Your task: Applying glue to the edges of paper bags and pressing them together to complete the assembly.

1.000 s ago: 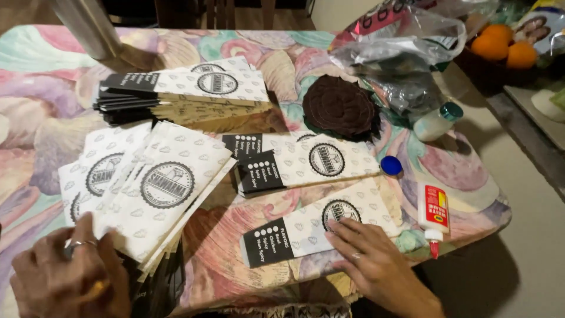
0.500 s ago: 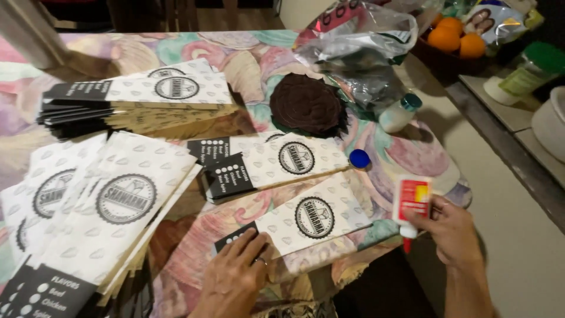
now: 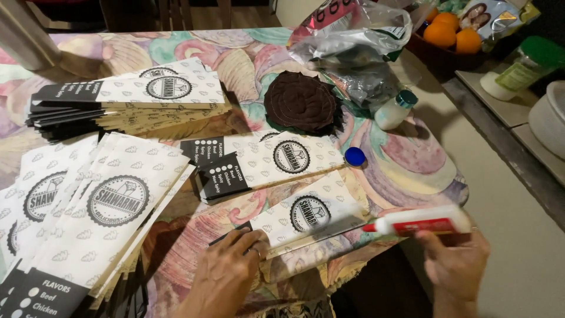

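Blurring glue tube (image 3: 421, 222) in right hand (image 3: 453, 262) — left hand (image 3: 226, 271) hiding paper bag's (image 3: 306, 215) end

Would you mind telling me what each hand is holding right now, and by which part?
The right hand holds a red-and-white glue tube by its rear end. The left hand holds nothing; it presses flat on the near paper sleeve, at its dark end.
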